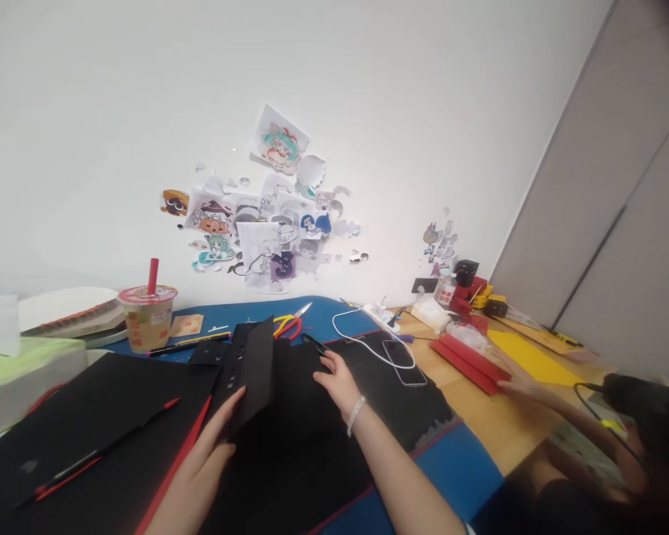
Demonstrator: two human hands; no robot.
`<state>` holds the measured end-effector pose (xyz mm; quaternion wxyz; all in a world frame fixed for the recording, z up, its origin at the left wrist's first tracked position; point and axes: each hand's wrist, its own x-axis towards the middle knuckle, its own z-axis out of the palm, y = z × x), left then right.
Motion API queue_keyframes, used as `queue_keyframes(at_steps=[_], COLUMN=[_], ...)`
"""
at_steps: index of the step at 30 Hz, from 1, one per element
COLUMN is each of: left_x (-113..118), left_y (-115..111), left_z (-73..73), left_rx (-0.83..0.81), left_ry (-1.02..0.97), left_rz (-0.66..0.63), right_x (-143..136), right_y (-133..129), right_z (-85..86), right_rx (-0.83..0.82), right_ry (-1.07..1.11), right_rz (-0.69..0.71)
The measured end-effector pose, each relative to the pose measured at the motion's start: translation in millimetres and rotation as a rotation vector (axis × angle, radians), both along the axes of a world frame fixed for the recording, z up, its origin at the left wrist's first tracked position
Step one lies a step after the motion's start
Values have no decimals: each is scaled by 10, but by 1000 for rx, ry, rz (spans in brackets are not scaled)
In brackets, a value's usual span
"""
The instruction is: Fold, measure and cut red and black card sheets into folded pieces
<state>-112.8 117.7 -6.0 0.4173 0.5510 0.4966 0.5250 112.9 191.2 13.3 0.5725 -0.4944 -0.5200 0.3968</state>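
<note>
Left hand (204,438) pinches the near end of a folded black piece (256,364), thumb and fingers close together; piece is tilted up over a large black sheet (382,435) in front of the person, blocking view of what lies behind. Right hand (340,383) half-curled, small gap between thumb and index, fingertips right by a dark pen-like tool (314,344); can't tell if it grips it. Scissors (296,327) lie just beyond the piece, blades apart. Phone (406,365) right of right hand, white cable (348,336) looping across it. Second black sheet (131,394) at left, with dark pen (83,462) on it; drink cup (148,319) behind. Co-worker's hand (524,384) at far right, touching red folded piece (468,362) on wooden tabletop (476,420).
</note>
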Motion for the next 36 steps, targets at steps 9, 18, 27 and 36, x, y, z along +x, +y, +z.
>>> queue_keyframes(at_steps=[9, 18, 27, 36], left_x=[47, 122, 175, 170], left_y=[102, -37, -237, -288], left_z=[-31, 54, 263, 278], left_rx=[-72, 53, 90, 328], left_ry=[-160, -221, -90, 147], left_rz=[-19, -120, 41, -26], right_x=[-250, -402, -535, -580], right_y=[-344, -611, -761, -722], right_z=[300, 421, 416, 265], right_rx=[152, 368, 704, 554], right_ry=[190, -35, -414, -260], right_rz=[399, 668, 591, 539])
